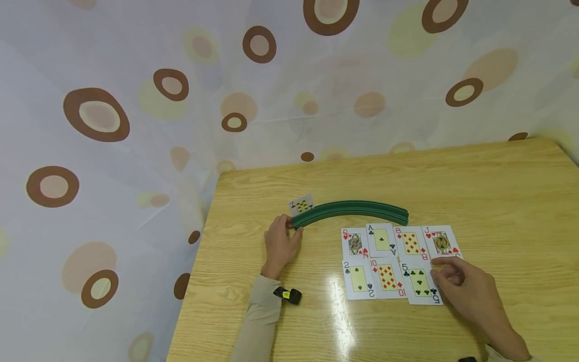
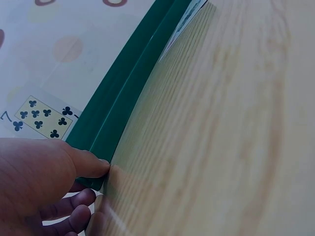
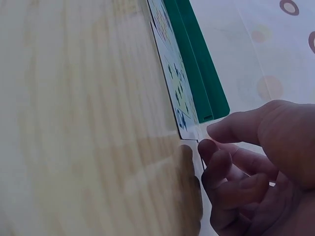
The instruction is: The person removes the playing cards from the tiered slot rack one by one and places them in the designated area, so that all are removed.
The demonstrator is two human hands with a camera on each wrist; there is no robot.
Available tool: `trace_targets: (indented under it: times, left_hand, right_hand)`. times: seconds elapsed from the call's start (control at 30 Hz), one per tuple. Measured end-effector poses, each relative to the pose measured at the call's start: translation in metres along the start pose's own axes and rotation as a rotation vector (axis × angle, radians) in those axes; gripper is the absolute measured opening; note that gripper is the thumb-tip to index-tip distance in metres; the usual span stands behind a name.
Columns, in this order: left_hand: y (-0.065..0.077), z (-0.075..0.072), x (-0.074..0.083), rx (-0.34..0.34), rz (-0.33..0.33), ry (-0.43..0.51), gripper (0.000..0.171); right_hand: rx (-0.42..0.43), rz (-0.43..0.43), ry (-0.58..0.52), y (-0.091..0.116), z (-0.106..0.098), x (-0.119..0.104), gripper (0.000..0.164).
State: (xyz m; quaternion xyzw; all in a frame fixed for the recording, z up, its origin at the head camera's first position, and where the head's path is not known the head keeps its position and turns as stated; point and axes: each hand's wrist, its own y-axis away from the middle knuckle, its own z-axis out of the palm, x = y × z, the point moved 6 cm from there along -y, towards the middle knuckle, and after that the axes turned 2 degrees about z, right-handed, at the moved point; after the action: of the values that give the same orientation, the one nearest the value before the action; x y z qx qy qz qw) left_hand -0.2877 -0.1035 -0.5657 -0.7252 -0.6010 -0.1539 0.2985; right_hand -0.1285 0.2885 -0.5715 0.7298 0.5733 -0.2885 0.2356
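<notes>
A: Head view, item 1: curved green card rack (image 1: 350, 211), standing on wooden table (image 1: 497, 201), arc running L to R behind the card rows. One card, 7 of clubs (image 1: 301, 205), slotted upright at its L end.

B: Left hand (image 1: 281, 246)?

A: At rack's L end. Left wrist view shows thumb (image 2: 86, 164) pressed against the end face, fingers curled round below/behind it, so it pinches the end. Rack looks rigid plastic, light; prob. slides easily on the glossy top, hence steadying it at the end makes sense.

B: Item 2?

A: Seven cards face-up, two rows, just in front of rack. Back: Q hearts (image 1: 355, 243), A clubs (image 1: 381, 240), 8 diamonds (image 1: 410, 243), J hearts (image 1: 441, 242). Front: 2 spades (image 1: 358, 278), 10 diamonds (image 1: 387, 277), 5 clubs (image 1: 421, 282). Edges overlap slightly.

B: Right hand (image 1: 466, 289)?

A: Hovering at R edge of 5 clubs, below the J. Fingers loosely bent, thumb (image 3: 236, 129) and forefinger close together near a card corner; nothing gripped as far as I can tell. Contact w/ card: can't tell.

B: Handling notes?

A: Cards thin, flexible, slick, lying flat on smooth surface, so hard to lift straight up. Best taken at a free corner or edge, nail under, or slid off a neighbour first. Light pinch only; they crease.
</notes>
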Motion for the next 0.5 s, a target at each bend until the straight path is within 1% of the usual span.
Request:
trace_targets:
  times: [0.3, 0.5]
  left_hand:
    - [0.0, 0.0, -0.002, -0.002, -0.006, -0.004, 0.021]
    - [0.0, 0.002, -0.003, -0.012, -0.009, -0.003, 0.021]
  right_hand:
    - [0.026, -0.002, -0.011, -0.001, 0.003, 0.0, 0.023]
    - [0.049, -0.025, -0.039, -0.006, 0.005, -0.013, 0.02]
